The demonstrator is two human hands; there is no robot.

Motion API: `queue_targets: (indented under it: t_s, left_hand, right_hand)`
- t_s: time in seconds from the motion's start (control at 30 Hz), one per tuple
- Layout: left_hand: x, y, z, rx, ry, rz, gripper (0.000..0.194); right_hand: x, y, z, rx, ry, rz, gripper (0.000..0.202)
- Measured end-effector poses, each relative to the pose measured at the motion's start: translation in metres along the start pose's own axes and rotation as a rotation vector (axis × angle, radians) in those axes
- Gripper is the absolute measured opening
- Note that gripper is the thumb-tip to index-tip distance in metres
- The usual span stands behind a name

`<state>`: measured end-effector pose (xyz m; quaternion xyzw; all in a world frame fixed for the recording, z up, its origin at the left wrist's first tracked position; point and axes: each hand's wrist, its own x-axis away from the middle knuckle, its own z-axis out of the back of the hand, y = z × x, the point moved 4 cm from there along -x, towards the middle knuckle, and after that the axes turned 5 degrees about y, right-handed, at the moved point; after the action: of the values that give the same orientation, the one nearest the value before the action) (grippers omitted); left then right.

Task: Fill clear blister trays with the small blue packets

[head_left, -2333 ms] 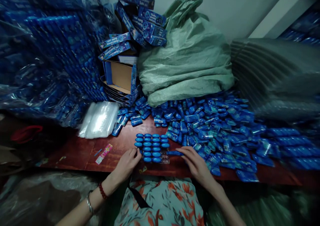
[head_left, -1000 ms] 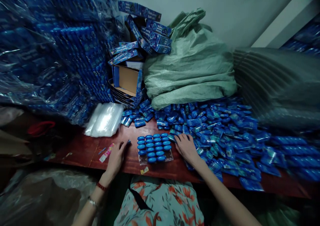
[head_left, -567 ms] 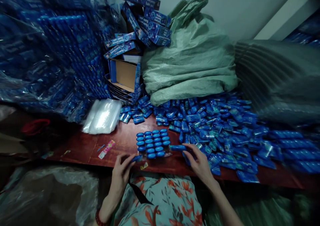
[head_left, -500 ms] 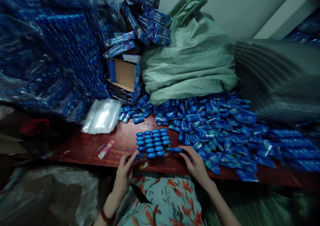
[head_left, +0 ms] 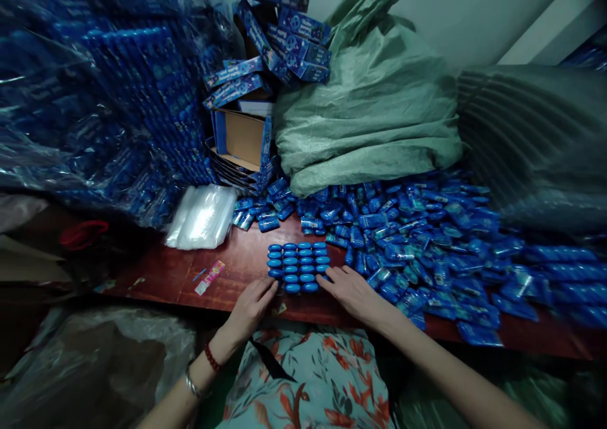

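Note:
A block of blue oval packets [head_left: 298, 269], lined up in several rows and columns, lies on the table in front of me. My left hand [head_left: 253, 302] is at the block's lower left corner, thumb and fingers closed at a small blue packet mostly covered by the fingertips. At the lower right corner, my right hand [head_left: 348, 293] has its bent fingers pressed on the end of the right column, over another packet that is largely hidden. Just beyond the right hand spreads a big heap of loose wrapped blue packets [head_left: 403, 233].
Clear plastic bags [head_left: 202, 217] lie at the left on the red-brown table [head_left: 175, 283], near a pink wrapper [head_left: 210, 277]. Behind stand printed blue boxes [head_left: 244, 138] and a large green sack [head_left: 370, 112]. Film-wrapped blue stacks [head_left: 137, 100] rise at the left.
Both hands have moved inward with the blue packets they held, from beside the block to its lower corners. The view has shifted slightly.

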<state>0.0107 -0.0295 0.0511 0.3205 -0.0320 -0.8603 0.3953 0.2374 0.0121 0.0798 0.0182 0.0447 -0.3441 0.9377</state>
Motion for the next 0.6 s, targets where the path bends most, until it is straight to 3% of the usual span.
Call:
queue_targets:
  t_s: [0.1,0.2,0.37,0.47,0.53,0.6]
  left_hand:
    - [-0.010,0.000,-0.003,-0.021,-0.084,-0.029,0.038]
    - [-0.013,-0.001,-0.009,-0.056,-0.139,0.008,0.037]
    - [-0.001,-0.002,-0.007,-0.218,-0.023,0.150,0.038]
    - [-0.003,-0.016,-0.003,-0.074,0.084,0.255,0.039]
    - [-0.018,-0.039,0.000,0.014,0.168,0.362,0.036]
    - [-0.042,-0.068,-0.001,-0.037,0.148,0.449,0.033]
  right_hand:
    - [0.001,-0.001,-0.003,0.068,0.001,-0.044,0.040]
    - [0.009,-0.005,-0.010,0.118,0.105,-0.159,0.044]
    - [0.027,-0.010,-0.028,0.034,0.335,-0.282,0.050]
    - [0.028,0.017,-0.027,-0.102,0.458,-0.431,0.042]
    - [0.017,0.044,-0.022,-0.098,0.419,-0.521,0.036]
    - [-0.005,0.066,-0.021,-0.024,0.208,-0.508,0.032]
